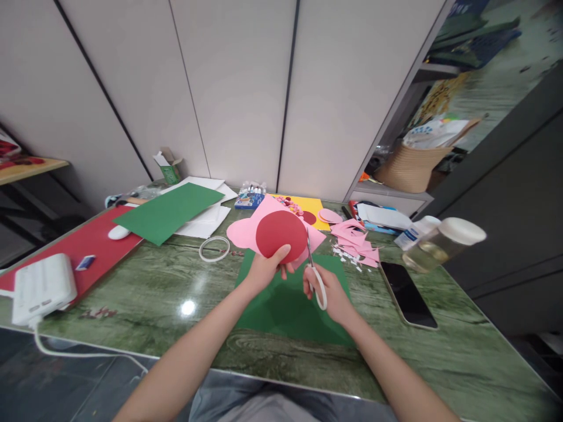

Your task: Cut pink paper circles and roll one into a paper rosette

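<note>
My left hand pinches a dark red paper circle together with a larger pink sheet behind it, thumb on the front. My right hand is closed around white-handled scissors, whose blades point up by the right edge of the red circle, against the pink paper. Whether the blades are parted is too small to tell. Both hands are above a green sheet lying on the table. Pink paper offcuts and small white scraps lie to the right of the scissors.
A phone, a clear jar with liquid and a white bottle stand or lie on the right. On the left are a white power bank with a cable, a red sheet and another green sheet. Wall panels rise behind.
</note>
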`<move>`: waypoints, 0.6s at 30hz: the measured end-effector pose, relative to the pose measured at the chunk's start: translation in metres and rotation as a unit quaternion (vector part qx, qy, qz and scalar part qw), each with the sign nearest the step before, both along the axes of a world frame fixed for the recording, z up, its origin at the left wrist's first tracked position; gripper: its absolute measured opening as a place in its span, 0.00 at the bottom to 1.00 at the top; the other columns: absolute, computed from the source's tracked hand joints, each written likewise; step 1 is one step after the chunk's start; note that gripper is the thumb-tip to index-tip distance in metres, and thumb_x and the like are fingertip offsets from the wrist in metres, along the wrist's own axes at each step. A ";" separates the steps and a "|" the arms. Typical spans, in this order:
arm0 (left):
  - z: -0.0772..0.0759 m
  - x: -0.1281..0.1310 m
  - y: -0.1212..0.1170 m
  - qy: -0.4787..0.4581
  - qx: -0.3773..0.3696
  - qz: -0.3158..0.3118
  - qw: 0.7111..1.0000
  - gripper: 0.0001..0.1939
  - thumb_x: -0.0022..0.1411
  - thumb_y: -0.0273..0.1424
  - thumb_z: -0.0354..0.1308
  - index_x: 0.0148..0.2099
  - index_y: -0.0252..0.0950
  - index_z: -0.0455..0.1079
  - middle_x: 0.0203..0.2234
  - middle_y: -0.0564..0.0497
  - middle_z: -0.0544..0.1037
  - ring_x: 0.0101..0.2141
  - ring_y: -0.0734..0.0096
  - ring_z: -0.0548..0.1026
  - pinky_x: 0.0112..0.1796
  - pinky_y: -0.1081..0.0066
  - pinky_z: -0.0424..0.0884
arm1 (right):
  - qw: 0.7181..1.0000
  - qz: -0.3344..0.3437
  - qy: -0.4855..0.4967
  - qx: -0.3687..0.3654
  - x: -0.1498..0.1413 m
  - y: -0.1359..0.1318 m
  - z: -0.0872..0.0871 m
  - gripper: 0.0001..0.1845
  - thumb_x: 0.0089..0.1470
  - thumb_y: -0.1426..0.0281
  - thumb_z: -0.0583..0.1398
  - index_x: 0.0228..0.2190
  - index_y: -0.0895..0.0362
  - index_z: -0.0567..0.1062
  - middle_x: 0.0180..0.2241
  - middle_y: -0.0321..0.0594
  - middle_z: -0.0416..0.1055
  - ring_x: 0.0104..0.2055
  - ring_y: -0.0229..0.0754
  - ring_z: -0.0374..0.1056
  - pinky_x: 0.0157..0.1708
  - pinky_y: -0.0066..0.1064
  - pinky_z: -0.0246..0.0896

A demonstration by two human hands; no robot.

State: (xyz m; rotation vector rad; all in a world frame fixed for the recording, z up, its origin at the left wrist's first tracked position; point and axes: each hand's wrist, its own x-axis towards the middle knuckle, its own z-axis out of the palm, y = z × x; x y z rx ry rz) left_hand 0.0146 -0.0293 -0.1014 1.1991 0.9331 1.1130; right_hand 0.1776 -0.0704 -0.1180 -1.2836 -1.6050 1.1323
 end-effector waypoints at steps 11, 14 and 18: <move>-0.003 0.000 0.001 0.001 0.003 -0.001 1.000 0.20 0.55 0.43 0.53 0.22 0.30 0.67 0.16 0.49 0.73 0.13 0.78 0.66 0.18 0.75 0.58 | 1.000 0.005 -0.004 -0.003 -0.001 0.000 0.001 0.22 0.56 0.53 0.48 0.23 0.56 0.63 0.18 0.33 0.63 0.19 0.34 0.60 0.21 0.26 0.53; 0.000 -0.001 0.000 0.003 -0.001 -0.003 1.000 0.20 0.55 0.44 0.54 0.22 0.31 0.67 0.16 0.49 0.73 0.13 0.78 0.66 0.18 0.75 0.59 | 1.000 0.005 -0.012 0.000 0.000 -0.001 0.002 0.22 0.56 0.52 0.48 0.23 0.56 0.63 0.18 0.33 0.64 0.19 0.34 0.60 0.21 0.26 0.53; 0.001 -0.004 0.003 0.019 0.001 -0.005 1.000 0.20 0.54 0.44 0.54 0.24 0.30 0.68 0.16 0.49 0.73 0.12 0.78 0.66 0.17 0.75 0.57 | 1.000 0.008 -0.017 -0.003 0.000 -0.001 0.002 0.22 0.56 0.52 0.48 0.23 0.56 0.63 0.18 0.32 0.63 0.19 0.34 0.60 0.20 0.26 0.53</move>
